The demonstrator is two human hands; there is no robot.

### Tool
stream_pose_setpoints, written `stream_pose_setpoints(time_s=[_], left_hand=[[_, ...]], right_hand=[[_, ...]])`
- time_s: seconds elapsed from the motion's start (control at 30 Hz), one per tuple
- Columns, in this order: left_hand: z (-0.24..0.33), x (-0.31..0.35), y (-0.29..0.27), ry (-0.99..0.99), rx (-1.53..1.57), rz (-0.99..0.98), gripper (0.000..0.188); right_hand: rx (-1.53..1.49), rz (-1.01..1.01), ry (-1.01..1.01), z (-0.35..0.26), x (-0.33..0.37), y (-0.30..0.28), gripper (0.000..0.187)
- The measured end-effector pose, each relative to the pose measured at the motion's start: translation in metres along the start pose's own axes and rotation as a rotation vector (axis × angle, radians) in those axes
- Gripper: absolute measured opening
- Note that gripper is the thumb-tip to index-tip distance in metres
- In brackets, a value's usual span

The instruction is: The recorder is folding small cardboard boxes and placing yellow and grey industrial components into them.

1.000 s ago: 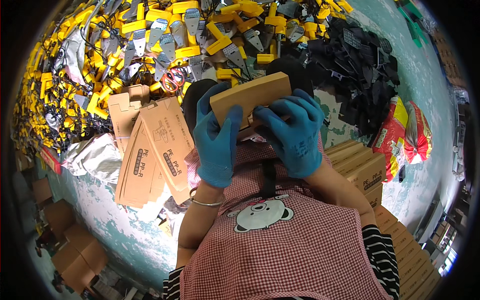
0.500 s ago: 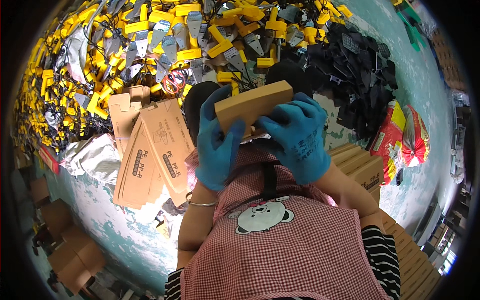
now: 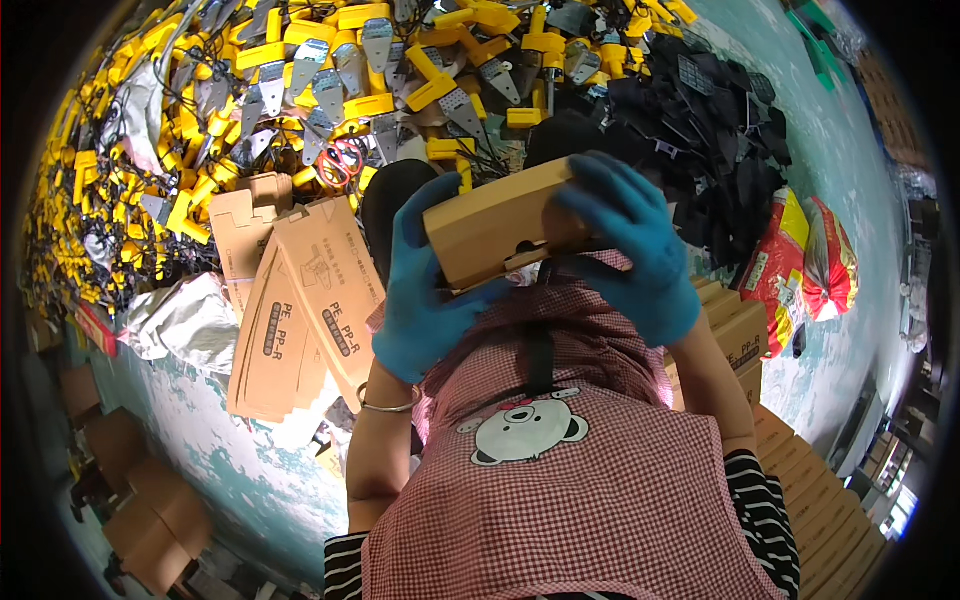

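Observation:
A brown cardboard box [image 3: 490, 235] is held up in front of my apron, between my two blue-gloved hands. Around its left end wraps my left hand [image 3: 425, 290], with the fingers along the side and underneath. My right hand [image 3: 635, 250] grips the right end, fingers over the top and thumb below. A small dark cut-out shows on the box's near lower edge. What the box contains is hidden. Flattened printed cartons [image 3: 325, 290] lie to the left of my left hand.
A large heap of yellow-handled tools with grey metal plates [image 3: 375, 50] spreads across the far side and left. Black plastic parts [image 3: 700, 150] are piled at the far right, near a red and yellow sack [image 3: 780, 270]. Stacked closed boxes [image 3: 810, 490] stand on the right.
The box has tilted so that more of its near face shows. My right hand has shifted right and now grips the box's right end. My left hand has moved slightly left.

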State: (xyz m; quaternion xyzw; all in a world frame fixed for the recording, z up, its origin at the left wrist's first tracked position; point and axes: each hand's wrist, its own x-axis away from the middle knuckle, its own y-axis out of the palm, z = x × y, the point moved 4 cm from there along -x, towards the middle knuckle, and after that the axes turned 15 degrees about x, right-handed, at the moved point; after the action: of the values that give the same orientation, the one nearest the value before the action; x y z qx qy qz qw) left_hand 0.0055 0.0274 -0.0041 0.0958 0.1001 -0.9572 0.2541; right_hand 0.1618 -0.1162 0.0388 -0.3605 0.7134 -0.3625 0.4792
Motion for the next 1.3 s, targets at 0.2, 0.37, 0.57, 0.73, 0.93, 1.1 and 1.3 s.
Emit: stream_pose_setpoints(time_s=[0.2,0.37,0.57,0.73,0.93,1.1,1.3], left_hand=[[-0.004,0.035,-0.007,0.133,-0.197,0.023,0.073],[0.0,0.059,-0.018,0.27,-0.355,0.303,0.073],[-0.002,0.025,-0.02,0.485,-0.599,-0.035,0.043],[-0.003,0.018,-0.017,0.485,-0.592,-0.057,0.045],[-0.007,-0.007,-0.003,0.381,-0.205,-0.004,0.086],[-0.024,0.006,0.004,0.243,-0.215,0.104,0.084],[-0.076,0.012,0.026,-0.2,0.267,0.07,0.089]], right_hand=[[0.12,0.065,-0.215,0.008,0.006,0.003,0.051],[0.118,0.07,-0.212,0.008,0.002,0.0,0.049],[0.141,0.052,-0.233,-0.012,0.001,0.0,0.048],[0.12,0.08,-0.263,-0.003,0.008,0.017,0.049],[0.361,-0.044,-0.325,-0.017,-0.033,0.008,0.069],[0.352,-0.031,-0.429,-0.001,-0.029,0.039,0.075],[0.115,0.034,-0.37,-0.002,-0.038,-0.007,0.045]])
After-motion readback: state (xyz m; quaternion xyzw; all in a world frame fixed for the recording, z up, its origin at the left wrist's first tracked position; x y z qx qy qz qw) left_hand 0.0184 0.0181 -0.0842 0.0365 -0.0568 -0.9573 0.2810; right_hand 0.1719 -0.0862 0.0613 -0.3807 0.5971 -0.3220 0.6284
